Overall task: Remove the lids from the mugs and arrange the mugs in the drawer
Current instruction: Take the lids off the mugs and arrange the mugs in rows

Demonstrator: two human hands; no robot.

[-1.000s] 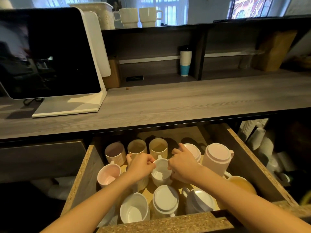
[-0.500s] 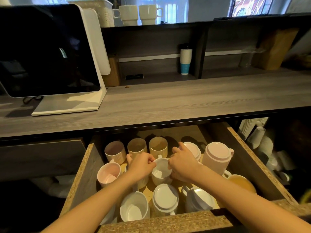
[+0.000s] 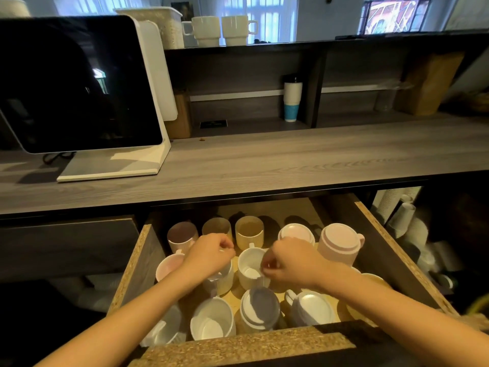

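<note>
The open wooden drawer [image 3: 137, 263] holds several mugs. My left hand [image 3: 211, 256] is curled over a cream ribbed mug [image 3: 225, 280], fingers closed at its rim. My right hand [image 3: 288, 262] pinches the right rim of an open white mug [image 3: 248, 270] in the middle. Lids still sit on a tall pink mug [image 3: 341, 242], a pink mug behind my right hand [image 3: 296, 231], a grey mug [image 3: 260, 311] and a white mug [image 3: 312, 311] in front. Three open mugs stand in the back row [image 3: 250, 230].
An open pink mug [image 3: 169, 266] and an open white mug [image 3: 211, 323] stand at the drawer's left and front. A yellow mug [image 3: 370, 280] is at the right. The grey counter [image 3: 291, 160] overhangs the drawer and carries a screen on a stand [image 3: 79, 83]. Stacked paper cups [image 3: 399, 218] are at the right.
My left hand has slid left off the white mug onto the cream mug. My right hand's outstretched fingers have folded down onto the white mug's rim.
</note>
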